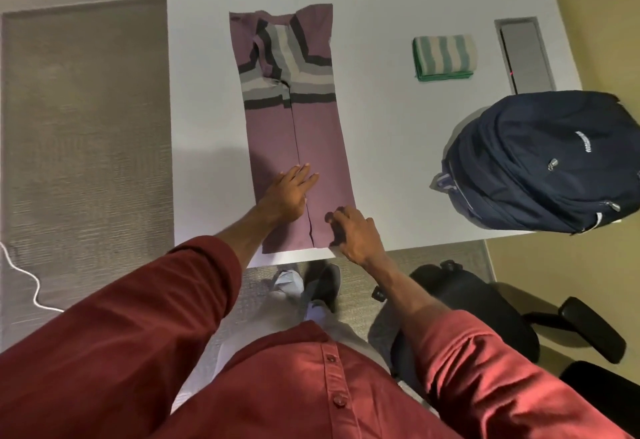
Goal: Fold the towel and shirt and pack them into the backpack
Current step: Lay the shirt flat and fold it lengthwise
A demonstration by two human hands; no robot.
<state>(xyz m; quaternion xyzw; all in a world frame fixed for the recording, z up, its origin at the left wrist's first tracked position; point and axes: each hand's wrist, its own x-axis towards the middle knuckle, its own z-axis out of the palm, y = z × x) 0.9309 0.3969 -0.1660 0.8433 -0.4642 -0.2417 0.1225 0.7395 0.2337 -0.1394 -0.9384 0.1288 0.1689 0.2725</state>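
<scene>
A: Two hands on the shirt (294, 126)?
B: Yes. It lies lengthwise on the table (207, 57), collar at the far end. The left hand (291, 192) presses flat, fingers (304, 173) straight; the right hand (353, 230) curls at the near right corner, grip unclear. Folded towel (443, 57), then backpack (547, 161), further right.

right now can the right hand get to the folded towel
Probably yes: only open table lies between the right hand and the towel, and the backpack sits to the right of that path.
</scene>
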